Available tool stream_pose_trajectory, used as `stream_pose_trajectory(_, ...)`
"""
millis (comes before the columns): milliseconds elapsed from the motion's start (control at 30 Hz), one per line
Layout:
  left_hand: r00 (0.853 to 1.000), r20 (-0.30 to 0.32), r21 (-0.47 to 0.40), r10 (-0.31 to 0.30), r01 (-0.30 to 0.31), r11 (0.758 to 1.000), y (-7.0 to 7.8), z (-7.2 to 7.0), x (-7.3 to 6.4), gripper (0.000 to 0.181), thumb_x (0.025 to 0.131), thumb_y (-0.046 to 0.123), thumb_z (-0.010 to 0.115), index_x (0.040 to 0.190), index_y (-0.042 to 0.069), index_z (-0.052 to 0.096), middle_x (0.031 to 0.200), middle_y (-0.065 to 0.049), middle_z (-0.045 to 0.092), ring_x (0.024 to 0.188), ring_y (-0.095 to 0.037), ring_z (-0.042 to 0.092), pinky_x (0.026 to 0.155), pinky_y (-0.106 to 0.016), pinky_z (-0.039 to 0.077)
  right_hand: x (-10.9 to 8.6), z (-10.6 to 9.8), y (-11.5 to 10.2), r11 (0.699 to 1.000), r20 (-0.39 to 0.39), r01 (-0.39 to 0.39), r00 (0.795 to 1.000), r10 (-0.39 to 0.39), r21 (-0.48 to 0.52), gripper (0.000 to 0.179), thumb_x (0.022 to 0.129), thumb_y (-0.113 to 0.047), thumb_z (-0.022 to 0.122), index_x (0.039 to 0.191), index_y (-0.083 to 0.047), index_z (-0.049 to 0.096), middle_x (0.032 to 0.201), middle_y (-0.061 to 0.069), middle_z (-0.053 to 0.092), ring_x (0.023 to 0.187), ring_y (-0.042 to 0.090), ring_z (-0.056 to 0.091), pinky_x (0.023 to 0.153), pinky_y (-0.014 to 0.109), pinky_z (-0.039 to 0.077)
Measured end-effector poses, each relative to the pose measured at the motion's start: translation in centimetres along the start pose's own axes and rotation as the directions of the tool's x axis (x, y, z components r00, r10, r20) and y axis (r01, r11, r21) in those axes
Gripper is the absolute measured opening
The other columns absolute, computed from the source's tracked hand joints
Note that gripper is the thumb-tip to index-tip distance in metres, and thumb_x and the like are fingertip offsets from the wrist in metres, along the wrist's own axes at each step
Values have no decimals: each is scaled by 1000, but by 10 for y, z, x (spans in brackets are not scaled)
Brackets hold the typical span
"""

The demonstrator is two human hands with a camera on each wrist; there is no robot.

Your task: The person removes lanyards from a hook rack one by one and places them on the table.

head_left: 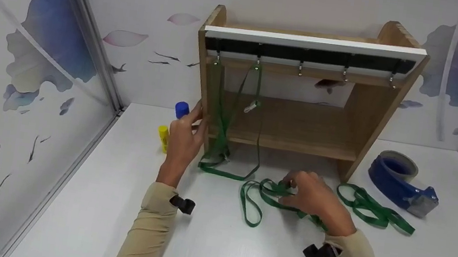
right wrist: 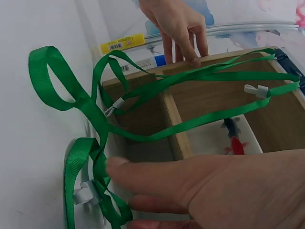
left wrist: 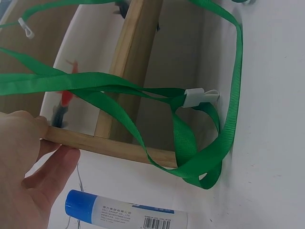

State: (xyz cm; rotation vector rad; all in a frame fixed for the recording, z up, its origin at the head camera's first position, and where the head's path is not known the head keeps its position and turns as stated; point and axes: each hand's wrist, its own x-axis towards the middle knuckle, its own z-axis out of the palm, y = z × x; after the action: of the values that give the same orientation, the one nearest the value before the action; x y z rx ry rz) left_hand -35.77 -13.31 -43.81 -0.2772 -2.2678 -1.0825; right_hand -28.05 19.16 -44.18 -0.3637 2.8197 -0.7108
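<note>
My left hand (head_left: 184, 140) grips the left side panel of a small wooden shelf (head_left: 296, 124), thumb and fingers on either side of its edge. A green lanyard (head_left: 223, 119) with a white clip hangs from the left hook, and another (head_left: 242, 90) from the second hook; their straps drape down to the table. My right hand (head_left: 317, 199) reaches over a loose green lanyard (head_left: 252, 203) in front of the shelf. In the right wrist view, its thumb (right wrist: 143, 176) and fingers are fairly straight and apart, close beside the green strap (right wrist: 97, 124).
Right of the shelf stand a blue tape dispenser (head_left: 396, 183) and another folded green lanyard (head_left: 374, 211). A blue-capped glue stick (left wrist: 128, 210) and a yellow tube (head_left: 163, 138) are beside my left hand. The other hooks (head_left: 345, 75) on the rail hold nothing.
</note>
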Motion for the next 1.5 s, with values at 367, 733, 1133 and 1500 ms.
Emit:
stream_pose_trajectory(367, 1000, 9, -3, -1, 1, 1000, 1, -1, 1, 52, 109, 23, 68, 159, 16, 56, 137, -10, 77, 123, -28, 77, 94, -42, 67, -2, 30, -16, 983, -107, 2, 994, -22, -186, 98, 80, -77, 82, 143, -4, 67, 139, 21, 66, 126, 44, 59, 110, 69, 49)
stream_pose_trajectory(733, 1000, 0, 6, 1, -1, 1000, 1, -1, 2, 51, 109, 23, 68, 158, 15, 58, 136, -9, 77, 123, -28, 77, 93, -41, 68, -11, 54, -50, 979, -63, 26, 997, -39, -204, 65, 93, -38, 87, 138, 1, 65, 131, 22, 63, 113, 37, 64, 90, 60, 63)
stream_pose_trajectory(1133, 1000, 9, -1, -4, 5, 1000, 1, 0, 1, 51, 109, 25, 67, 158, 17, 57, 138, -9, 76, 124, -27, 77, 93, -41, 67, 7, 37, -15, 995, -242, -97, 967, 85, -34, 26, 98, -17, 79, 105, 7, 70, 80, 11, 61, 67, 21, 55, 54, 33, 47)
stream_pose_trajectory(1500, 1000, 0, 16, 0, 0, 1000, 0, 1, 1, 52, 109, 24, 68, 158, 14, 56, 138, -10, 76, 123, -28, 77, 93, -41, 67, 13, 26, -3, 961, -94, -119, 985, 146, 248, 79, 109, -55, 60, 148, 14, 55, 70, 10, 75, 70, 18, 73, 76, 37, 56)
